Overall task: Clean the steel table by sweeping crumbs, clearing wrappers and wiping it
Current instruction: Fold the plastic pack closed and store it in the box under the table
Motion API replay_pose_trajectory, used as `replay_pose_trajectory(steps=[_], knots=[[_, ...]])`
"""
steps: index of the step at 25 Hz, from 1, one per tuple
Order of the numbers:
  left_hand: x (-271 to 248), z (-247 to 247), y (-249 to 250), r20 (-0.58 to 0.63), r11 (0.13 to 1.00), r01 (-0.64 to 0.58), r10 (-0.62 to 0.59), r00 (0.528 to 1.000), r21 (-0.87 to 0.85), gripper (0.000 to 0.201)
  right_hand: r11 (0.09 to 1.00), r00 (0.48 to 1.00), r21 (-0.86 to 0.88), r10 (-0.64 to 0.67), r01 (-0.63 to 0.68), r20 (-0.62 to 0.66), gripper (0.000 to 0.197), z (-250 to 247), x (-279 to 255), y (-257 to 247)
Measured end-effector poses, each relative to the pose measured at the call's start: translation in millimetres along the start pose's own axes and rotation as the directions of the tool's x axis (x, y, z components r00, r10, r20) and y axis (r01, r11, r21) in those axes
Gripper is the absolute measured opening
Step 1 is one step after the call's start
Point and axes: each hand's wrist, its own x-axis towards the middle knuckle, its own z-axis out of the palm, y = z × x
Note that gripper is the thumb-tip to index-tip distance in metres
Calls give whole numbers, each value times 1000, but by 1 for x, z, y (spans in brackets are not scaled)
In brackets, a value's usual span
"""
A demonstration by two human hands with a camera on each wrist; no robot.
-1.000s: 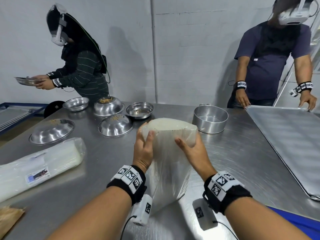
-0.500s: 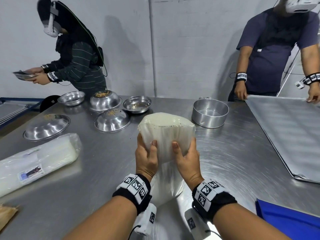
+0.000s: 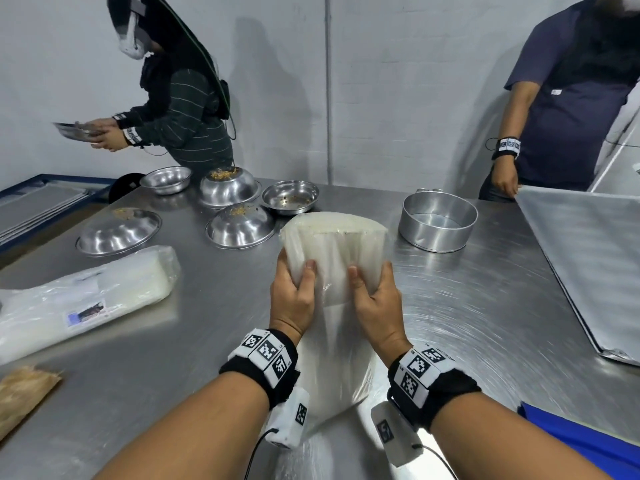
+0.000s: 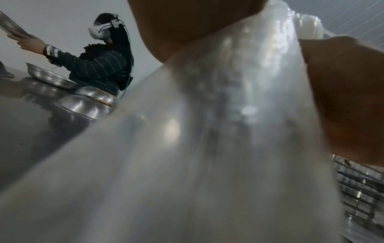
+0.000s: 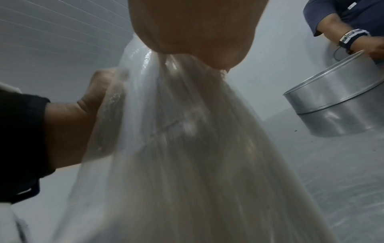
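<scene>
Crumbs are what the job is about, and most of them sit where I have not reached. I judge the task as barely begun. My left hand (image 3: 292, 299) and right hand (image 3: 375, 303) both grip one bag (image 3: 334, 251), a clear plastic pack of white stuff, fingers (image 3: 309, 271) curled round its sides, thumbs on the near face. Its upper end is raised toward the far edge, and its loose lower end trails down between my wrists to the near edge of the worktop (image 3: 467, 306). So clearing wrappers looks like the step in hand.

Left to do, as I read it: a second bag (image 3: 86, 292) lies along the left edge, and a brown paper piece (image 3: 24, 393) sits at the near left corner. Upturned bowls (image 3: 239, 226) toward the far left corner carry brown crumbs (image 3: 239, 211) on their bases, and an open dish (image 3: 290, 197) beside them holds more. A round tin (image 3: 438, 220) stands near the far edge. I see no cloth or brush anywhere, so sweeping and wiping seem not yet started.

The head view alone shows the whole layout and both of my grips. The left wrist view shows my palm pressed on the glossy plastic and crumbs on a bowl, low and close. The right wrist view shows the film bunching under my palm, and small dark specks (image 5: 295, 131) on the worktop by the tin that I cannot make out from above.
</scene>
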Motion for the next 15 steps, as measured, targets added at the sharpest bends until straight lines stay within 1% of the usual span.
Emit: replay_pose_trajectory(steps=[3, 7, 9, 11, 12, 14, 15], knots=[[-8, -16, 10, -53, 999, 40, -40, 998, 9, 40, 1000, 997, 24, 12, -14, 79, 34, 9, -4, -8], [-15, -53, 29, -152, 998, 54, -49, 987, 30, 42, 996, 975, 87, 2, -22, 221, 25, 30, -11, -37], [-18, -81, 45, -195, 996, 77, -68, 978, 40, 37, 990, 957, 135, -1, -40, 290, 24, 46, -20, -60], [-24, -113, 61, -223, 995, 81, -65, 973, 64, 26, 983, 941, 173, -1, -61, 340, 27, 66, -33, -86], [-27, -131, 69, -239, 994, 83, -66, 969, 65, 25, 979, 934, 194, -4, -70, 357, 29, 77, -41, -98], [-33, -154, 80, -262, 992, 107, -88, 961, 61, 30, 969, 922, 229, -3, -93, 387, 32, 91, -52, -112], [-43, -187, 87, -300, 991, 115, -90, 950, 69, 33, 967, 902, 233, -10, -101, 431, 33, 113, -70, -128]])
